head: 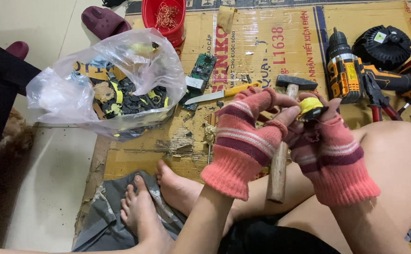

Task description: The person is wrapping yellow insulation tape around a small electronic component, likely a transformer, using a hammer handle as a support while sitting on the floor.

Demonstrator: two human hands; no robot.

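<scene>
While both hands sit close together over the person's lap in the head view, they share one small part (310, 107), yellow with a black base. The left hand (247, 136), in a pink striped fingerless glove, has its fingers curled, and its bare fingertips (291, 115) press against the part from the left. The right hand (330, 150), in a matching glove, closes its grip around the part from below and the right, thumb and fingers pinching it. The part is held in the air, above the hammer (285, 141), whose wooden handle lies between the knees with its steel head far from the person.

The surface is flattened cardboard (262, 42) spread on a pale tiled floor (50, 178). Just beyond the left hand lies a knife (222, 94) with a yellow handle, and next to it, further off, a green circuit board (200, 70). At the left stands a clear plastic bag (106, 80) full of black and yellow scraps. A red bucket (165, 19) holding coppery wire sits at the far edge, with a dark red slipper (104, 21) to its left. At the far right are a yellow and black drill (356, 77), red-handled pliers (381, 106) and a round black fan-like part (384, 44). Bare feet (153, 207) rest on a grey cloth (106, 221) near the person.
</scene>
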